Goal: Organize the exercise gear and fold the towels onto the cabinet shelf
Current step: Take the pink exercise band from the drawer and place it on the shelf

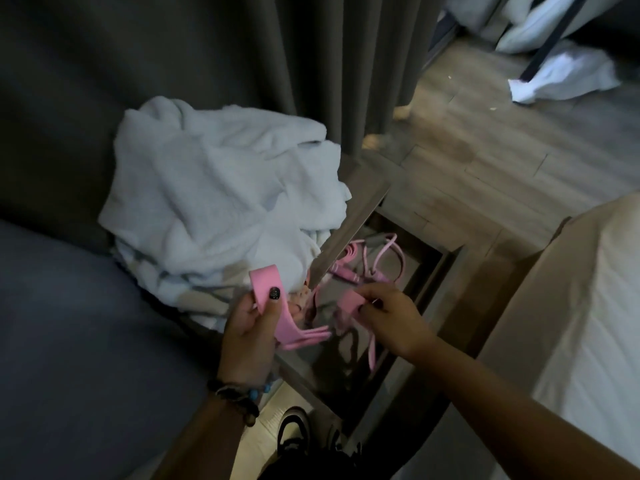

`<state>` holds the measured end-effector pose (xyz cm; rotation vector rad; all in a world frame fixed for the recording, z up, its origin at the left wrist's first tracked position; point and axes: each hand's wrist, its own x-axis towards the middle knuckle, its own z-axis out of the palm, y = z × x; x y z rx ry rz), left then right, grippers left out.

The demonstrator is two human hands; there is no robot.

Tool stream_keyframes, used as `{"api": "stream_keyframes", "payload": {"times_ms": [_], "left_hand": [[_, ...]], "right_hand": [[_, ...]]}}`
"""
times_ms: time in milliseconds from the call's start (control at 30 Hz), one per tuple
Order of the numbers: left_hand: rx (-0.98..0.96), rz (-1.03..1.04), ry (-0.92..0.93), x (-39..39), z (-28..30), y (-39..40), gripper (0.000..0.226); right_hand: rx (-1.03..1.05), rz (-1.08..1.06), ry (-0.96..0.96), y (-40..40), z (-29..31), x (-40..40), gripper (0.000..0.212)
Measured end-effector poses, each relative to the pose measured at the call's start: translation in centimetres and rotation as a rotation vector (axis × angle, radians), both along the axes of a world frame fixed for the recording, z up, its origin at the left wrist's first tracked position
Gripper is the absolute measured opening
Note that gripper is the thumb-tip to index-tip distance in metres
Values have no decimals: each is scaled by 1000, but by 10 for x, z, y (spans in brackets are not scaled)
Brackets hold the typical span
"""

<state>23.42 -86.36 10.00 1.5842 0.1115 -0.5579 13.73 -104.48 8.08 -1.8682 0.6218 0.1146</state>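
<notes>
From your head camera, your left hand (247, 327) sits at about 7 o'clock of centre, thumb and fingers pinching a flat pink resistance band (266, 292) that loops up above the thumb and trails down to the right. Your right hand (388, 315), at about 5 o'clock, has its fingers curled around a pink strap end (347, 303), pinching it. The two hands are near each other but apart, with pink strands running between them.

Below and between your hands lies an open drawer (433, 292), its far rim running from 12 o'clock toward 4 o'clock of the hands. Inside it rests a tangle of pink exercise cords (377, 263) at the far end; a loose pink strand (373, 355) hangs down the near part. The drawer's floor around them is dark.

At 10 o'clock, a crumpled heap of white towels (221, 199) sits on the cabinet top, its lower edge just beside your left hand and overhanging toward the drawer. A grey curtain (332, 64) hangs behind at 12 o'clock.

Open wooden floor (485, 150) stretches toward 1 o'clock, with a second white towel (561, 77) lying on it at 2 o'clock. A white bed edge (588, 289) closes off your 3 o'clock side, and a dark cushion (86, 323) bounds 9 o'clock.
</notes>
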Motion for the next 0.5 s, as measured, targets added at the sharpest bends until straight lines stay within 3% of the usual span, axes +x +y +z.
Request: {"api": "stream_keyframes", "payload": {"times_ms": [233, 300, 400, 500], "left_hand": [[-132, 105, 1, -25, 71, 8, 11], [-161, 124, -16, -34, 93, 17, 20], [-148, 134, -61, -45, 121, 35, 14], [-173, 192, -106, -56, 151, 51, 14]], "right_hand": [[-24, 93, -82, 8, 100, 0, 33], [-34, 126, -105, 12, 128, 0, 27], [-69, 172, -164, 21, 168, 2, 13], [-204, 220, -237, 34, 206, 3, 36]]}}
